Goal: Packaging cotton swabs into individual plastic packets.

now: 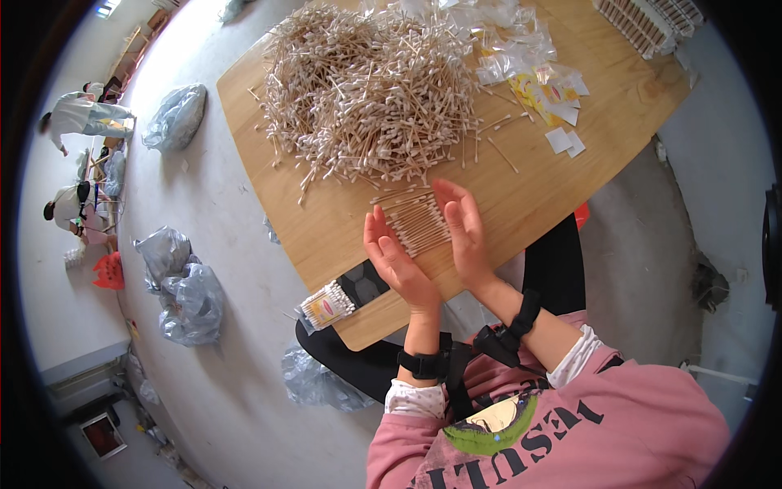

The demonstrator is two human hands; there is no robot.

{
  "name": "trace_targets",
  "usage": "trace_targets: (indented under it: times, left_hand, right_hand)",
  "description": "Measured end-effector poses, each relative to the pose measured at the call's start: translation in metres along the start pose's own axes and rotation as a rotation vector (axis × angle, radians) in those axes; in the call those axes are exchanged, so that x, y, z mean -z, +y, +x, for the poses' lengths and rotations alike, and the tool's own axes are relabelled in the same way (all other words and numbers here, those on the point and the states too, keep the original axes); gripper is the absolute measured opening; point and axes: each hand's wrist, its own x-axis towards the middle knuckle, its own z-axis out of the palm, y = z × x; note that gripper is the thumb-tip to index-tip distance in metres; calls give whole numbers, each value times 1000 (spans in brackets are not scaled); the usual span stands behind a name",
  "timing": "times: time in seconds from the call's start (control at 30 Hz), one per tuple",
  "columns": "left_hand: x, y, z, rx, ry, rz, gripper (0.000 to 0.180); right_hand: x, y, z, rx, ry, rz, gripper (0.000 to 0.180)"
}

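Note:
A row of cotton swabs (pixel 420 223) lies side by side on the wooden table (pixel 538 196), white tips at both ends. My left hand (pixel 401 259) borders the row on its left, fingers stretched and slightly curved. Opposite it, my right hand (pixel 467 232) is at the row's right ends, also with extended fingers. Both hands are open, palms facing each other; whether they press on the swab tips I cannot tell. Just beyond the row rises a large loose heap of cotton swabs (pixel 375 90).
A filled pack of swabs (pixel 327 305) sits by a dark pad (pixel 363 283) at the near left edge. Clear plastic bags (pixel 513 49) and white cards (pixel 559 140) lie far right, near bundled packs (pixel 639 24). Stuffed bags (pixel 189 297) rest on the floor; people (pixel 77 118) are far left.

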Motion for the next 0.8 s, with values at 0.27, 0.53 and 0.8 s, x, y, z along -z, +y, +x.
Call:
trace_targets:
  times: [0.27, 0.53, 0.8]
  left_hand:
    - [3, -4, 50, -21, 61, -83, 59]
    - [8, -13, 49, -10, -58, -45, 58]
    - [0, -21, 20, -20, -55, 17, 55]
  right_hand:
    - [19, 6, 44, 56, 97, -33, 63]
    - [5, 28, 47, 58, 112, -37, 54]
    - [18, 26, 33, -11, -69, 98, 60]
